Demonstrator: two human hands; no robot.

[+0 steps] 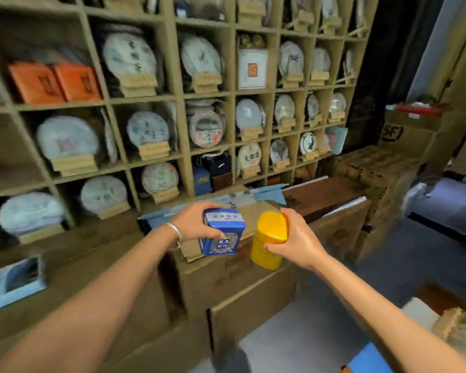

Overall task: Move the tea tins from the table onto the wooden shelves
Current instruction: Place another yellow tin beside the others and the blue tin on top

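Two hands hold two tea tins in front of the wooden shelves.

Close by, the left hand (197,224) wraps its fingers and thumb around a blue tin (222,232), and a silver bracelet (176,234) sits on that wrist. Right beside it, the right hand (296,238) grips a yellow tin (271,239) from the side, with the thumb under the lid. Both tins are up in the air, near each other but not touching. Under them are brown cardboard boxes (242,286). A little light blue box (15,282) lies at the left. Farther back stand the wooden shelves (182,96), full of round tea cakes (129,56) on small stands. Two orange boxes (55,82) sit in one cubby up on the left, and a white box (253,68) sits in another.
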